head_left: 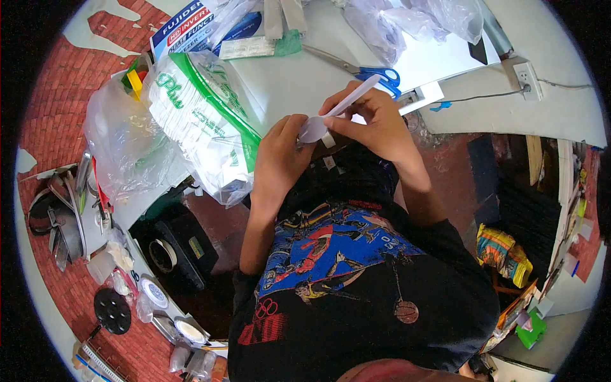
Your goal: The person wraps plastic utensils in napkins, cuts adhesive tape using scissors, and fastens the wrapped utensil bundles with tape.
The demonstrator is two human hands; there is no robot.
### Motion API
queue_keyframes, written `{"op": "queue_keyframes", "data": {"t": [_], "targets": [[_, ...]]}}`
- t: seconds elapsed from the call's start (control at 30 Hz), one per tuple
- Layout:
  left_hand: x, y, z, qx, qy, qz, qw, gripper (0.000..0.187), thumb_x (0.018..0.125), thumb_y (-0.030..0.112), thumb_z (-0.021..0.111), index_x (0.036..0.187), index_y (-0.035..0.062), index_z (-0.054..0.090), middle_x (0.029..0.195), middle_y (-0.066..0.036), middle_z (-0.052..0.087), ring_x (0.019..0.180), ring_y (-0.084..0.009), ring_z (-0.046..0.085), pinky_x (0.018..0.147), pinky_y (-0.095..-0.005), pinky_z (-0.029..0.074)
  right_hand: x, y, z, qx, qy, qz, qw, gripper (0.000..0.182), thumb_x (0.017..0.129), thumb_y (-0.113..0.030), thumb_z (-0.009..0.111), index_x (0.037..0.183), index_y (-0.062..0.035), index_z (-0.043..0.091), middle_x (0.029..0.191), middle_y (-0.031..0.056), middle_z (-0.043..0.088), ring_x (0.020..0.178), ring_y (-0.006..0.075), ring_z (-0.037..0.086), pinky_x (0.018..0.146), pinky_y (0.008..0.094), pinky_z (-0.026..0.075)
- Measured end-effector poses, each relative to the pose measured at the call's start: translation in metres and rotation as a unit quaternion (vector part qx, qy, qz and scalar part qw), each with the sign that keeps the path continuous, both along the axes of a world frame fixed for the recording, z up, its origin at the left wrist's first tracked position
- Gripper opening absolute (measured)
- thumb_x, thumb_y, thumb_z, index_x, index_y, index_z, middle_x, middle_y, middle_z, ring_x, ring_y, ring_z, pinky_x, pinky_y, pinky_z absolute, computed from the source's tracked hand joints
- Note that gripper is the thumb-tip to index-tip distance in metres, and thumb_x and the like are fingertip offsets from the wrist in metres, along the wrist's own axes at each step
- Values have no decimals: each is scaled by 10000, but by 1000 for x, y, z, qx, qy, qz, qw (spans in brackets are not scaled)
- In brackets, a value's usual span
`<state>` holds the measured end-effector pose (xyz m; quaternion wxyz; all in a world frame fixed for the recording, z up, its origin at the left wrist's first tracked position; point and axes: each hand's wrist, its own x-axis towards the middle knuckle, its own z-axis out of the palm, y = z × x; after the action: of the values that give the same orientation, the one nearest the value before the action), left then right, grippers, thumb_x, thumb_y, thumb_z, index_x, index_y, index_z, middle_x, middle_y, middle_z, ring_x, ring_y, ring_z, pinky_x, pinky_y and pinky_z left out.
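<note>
A white plastic spoon is held in front of my body, its bowl toward the left and its handle slanting up to the right. My left hand is closed at the bowl end, thumb and fingers pinching it. Around the lower part of the handle, the fingers of my right hand are closed too. A small white strip shows just below the fingers. Left of my left hand lies a large white and green plastic pack of folded white paper. Scissors with blue handles lie beyond my right hand.
Clear plastic bags lie at the back of the white table. A blue and white printed box stands at the back left, beside another clear bag. A wall outlet with a cord is at the right.
</note>
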<state>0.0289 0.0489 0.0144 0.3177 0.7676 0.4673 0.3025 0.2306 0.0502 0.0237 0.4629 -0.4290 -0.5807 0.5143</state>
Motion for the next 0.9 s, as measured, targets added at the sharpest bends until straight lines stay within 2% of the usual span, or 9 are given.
{"op": "queue_keyframes", "data": {"t": [0.17,0.27,0.33,0.37,0.47,0.63,0.77,0.83,0.9], "targets": [[1,2,-3,15,-16,3,1000,310,742,1,706,1025,18,583,936,-192,639,857,-406,630,706,-428,507,-8,-3,-9,-26,-90,37,995,176,851,-65,723,1010,-16,663,952,16,631,797,90,561,700,237,453],[1,1,-4,4,-1,10,1000,296,745,1,703,1016,21,584,934,-190,636,858,-404,629,701,-425,505,-14,-4,-10,-25,-72,4,997,211,845,-161,744,989,-43,643,836,7,615,737,83,554,644,230,428],[-1,2,-5,8,-5,7,1000,287,750,3,699,1011,20,582,928,-187,634,854,-404,627,699,-427,503,-17,-2,-10,4,92,-48,995,214,875,-161,724,1013,-37,618,799,8,619,743,86,574,656,229,444],[-2,2,-5,14,-9,4,1000,277,754,4,696,1006,20,580,922,-184,632,850,-404,625,697,-430,501,-16,-3,-5,4,92,-47,995,214,875,-161,724,1013,-37,618,799,8,619,743,86,574,656,229,444],[-1,3,-5,22,-2,3,1000,257,769,9,687,1002,19,580,908,-181,628,809,-403,625,685,-435,501,-13,-5,5,-21,58,-81,995,184,896,-157,705,1000,-25,630,797,17,635,730,81,584,658,229,457],[3,1,-3,24,0,7,1000,225,791,19,679,997,18,590,899,-179,630,770,-395,633,652,-426,504,-16,-2,-11,-7,-80,17,997,213,894,-166,702,1081,-65,677,821,27,673,703,68,579,607,228,427],[0,0,-1,11,4,11,1000,214,798,24,681,996,18,601,905,-174,638,778,-384,646,639,-418,508,-17,-6,-5,-17,-87,16,996,243,865,-143,728,1098,-86,689,835,27,684,719,82,593,594,237,418],[0,0,-4,2,-6,13,1000,216,796,23,681,997,18,602,909,-174,638,782,-382,647,644,-416,510,-20,-7,-6,11,30,-71,997,253,833,-119,753,1077,-78,698,854,31,693,739,98,610,594,239,415],[0,0,-3,-7,-15,16,1000,218,795,21,682,998,18,602,913,-173,639,786,-380,649,649,-413,511,-18,-7,-10,56,-10,-79,995,261,827,-110,757,1079,-77,697,868,39,696,748,116,625,614,248,439]]}}
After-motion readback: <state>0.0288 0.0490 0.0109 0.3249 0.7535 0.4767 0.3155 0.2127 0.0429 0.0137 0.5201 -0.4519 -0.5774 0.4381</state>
